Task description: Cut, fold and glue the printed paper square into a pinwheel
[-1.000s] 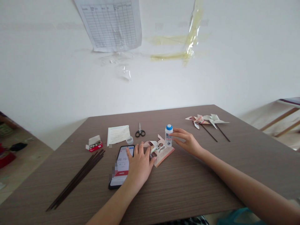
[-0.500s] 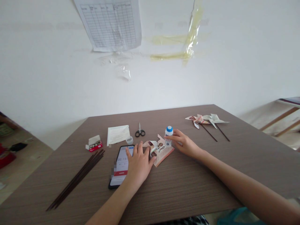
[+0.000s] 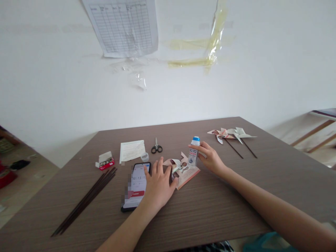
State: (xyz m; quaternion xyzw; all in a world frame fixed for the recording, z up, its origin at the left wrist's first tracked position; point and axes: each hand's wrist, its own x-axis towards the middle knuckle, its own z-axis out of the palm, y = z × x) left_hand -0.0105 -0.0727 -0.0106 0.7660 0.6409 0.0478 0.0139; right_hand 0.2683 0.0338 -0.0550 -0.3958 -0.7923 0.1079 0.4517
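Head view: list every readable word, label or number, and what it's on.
"070": blue-capped bottle; first digit unclear, smaller print unreadable.
"13:1": smartphone timer; rest unclear.
Too small or blurred: wall sheet, folded printed paper, pale flat paper, red box, two pinwheels.

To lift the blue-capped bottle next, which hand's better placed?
Right, I'd judge: the right hand has its fingers on the blue-capped bottle. The left hand lies spread at the left edge of the paper pinwheel, apart from the bottle.
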